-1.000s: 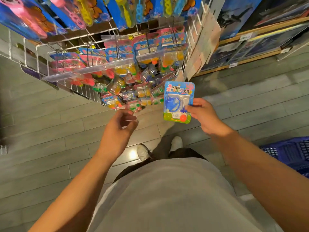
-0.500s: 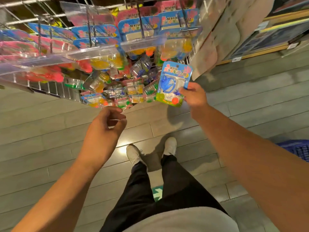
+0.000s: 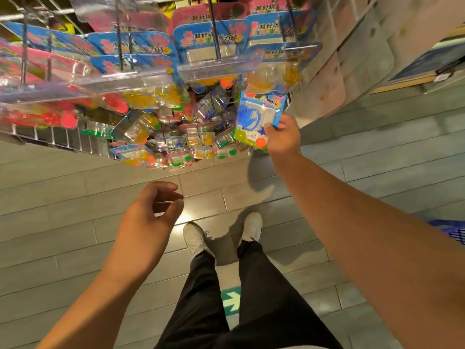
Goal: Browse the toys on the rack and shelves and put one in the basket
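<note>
My right hand pinches a blue blister-pack toy by its lower right corner, holding it up against the lower right part of the wire rack. The pack shows a blue hand-shaped toy and small coloured balls. The rack is hung with several rows of similar blue and pink carded toys. My left hand hovers below the rack over the floor, fingers loosely curled, holding nothing. A corner of the blue basket shows at the right edge, behind my right forearm.
Grey plank floor lies below, with a green arrow sticker between my legs. My white shoes stand just short of the rack. A wooden shelf with boxed toys runs at the upper right. Pale cards hang on the rack's right side.
My right hand has carried the blue toy pack up and towards the rack, and my view has closed in on the rack. My left hand has stayed low, loosely curled.
</note>
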